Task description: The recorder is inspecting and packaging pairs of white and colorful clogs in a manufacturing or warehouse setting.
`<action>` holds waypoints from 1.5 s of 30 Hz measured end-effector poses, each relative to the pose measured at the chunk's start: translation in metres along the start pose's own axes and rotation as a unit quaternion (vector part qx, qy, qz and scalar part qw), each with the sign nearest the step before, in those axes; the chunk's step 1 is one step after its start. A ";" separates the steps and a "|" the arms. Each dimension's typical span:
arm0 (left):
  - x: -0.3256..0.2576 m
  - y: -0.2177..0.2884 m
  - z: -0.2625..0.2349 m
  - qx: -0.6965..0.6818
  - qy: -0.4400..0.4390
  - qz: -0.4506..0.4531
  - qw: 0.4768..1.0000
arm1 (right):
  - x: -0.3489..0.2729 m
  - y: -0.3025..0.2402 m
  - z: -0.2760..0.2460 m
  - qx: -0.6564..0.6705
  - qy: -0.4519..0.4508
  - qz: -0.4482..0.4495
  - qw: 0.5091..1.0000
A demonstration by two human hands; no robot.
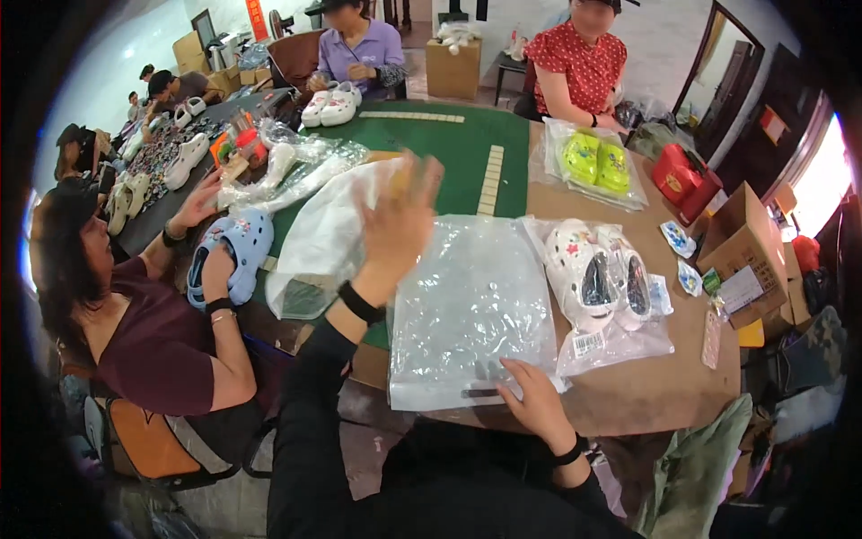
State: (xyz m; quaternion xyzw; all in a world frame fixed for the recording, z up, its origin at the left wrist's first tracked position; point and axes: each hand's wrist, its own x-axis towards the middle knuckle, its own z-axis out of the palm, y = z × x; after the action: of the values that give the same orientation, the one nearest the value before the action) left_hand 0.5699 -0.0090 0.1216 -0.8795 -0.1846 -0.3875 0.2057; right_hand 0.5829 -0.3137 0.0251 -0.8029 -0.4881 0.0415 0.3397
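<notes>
A large clear plastic bag (471, 287) lies flat in front of me, its opaque white band along the near edge. My right hand (536, 400) rests on the bag's near right corner, fingers spread. Raised over the far left of the bag is my left hand (397, 216), smeared by motion, so I cannot make out whether it holds anything. Beneath it spreads a white plastic sheet or bag (323, 216). Close to the right of the clear bag, a pair of white clogs (579, 274) with charms lies packed in clear plastic.
A co-worker at my left handles a blue clog (235, 256). Across the table sit two more people. Packed lime-green clogs (593, 163), a red case (685, 180) and an open cardboard box (743, 247) stand at right. White clogs (332, 103) stand on the green mat (431, 144).
</notes>
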 end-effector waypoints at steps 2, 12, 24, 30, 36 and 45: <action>0.008 -0.033 0.002 0.105 -0.194 -0.163 0.962 | -0.001 -0.006 -0.009 0.023 -0.002 0.008 1.000; -0.061 -0.061 0.038 -0.099 -0.202 -0.213 0.951 | 0.014 -0.010 -0.020 0.113 -0.038 0.005 0.993; -0.045 0.021 -0.039 -0.654 -0.439 0.002 0.616 | 0.032 -0.002 0.017 0.365 0.206 0.132 0.898; -0.044 -0.069 0.127 -0.395 -0.288 -0.196 0.850 | 0.014 0.017 0.034 0.099 -0.015 0.099 0.990; -0.048 -0.079 0.178 -0.258 -0.405 -0.291 0.827 | -0.011 0.026 0.032 0.168 0.061 0.174 0.968; -0.056 -0.098 0.212 -0.201 -0.380 -0.366 0.826 | -0.010 -0.013 0.004 0.336 0.170 0.184 0.908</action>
State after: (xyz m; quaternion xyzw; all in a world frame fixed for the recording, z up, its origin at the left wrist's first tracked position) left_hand 0.6155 0.1718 -0.0297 -0.8472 -0.4743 -0.0978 -0.2185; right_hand 0.5659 -0.3158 0.0271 -0.7118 -0.2237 0.1273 0.6535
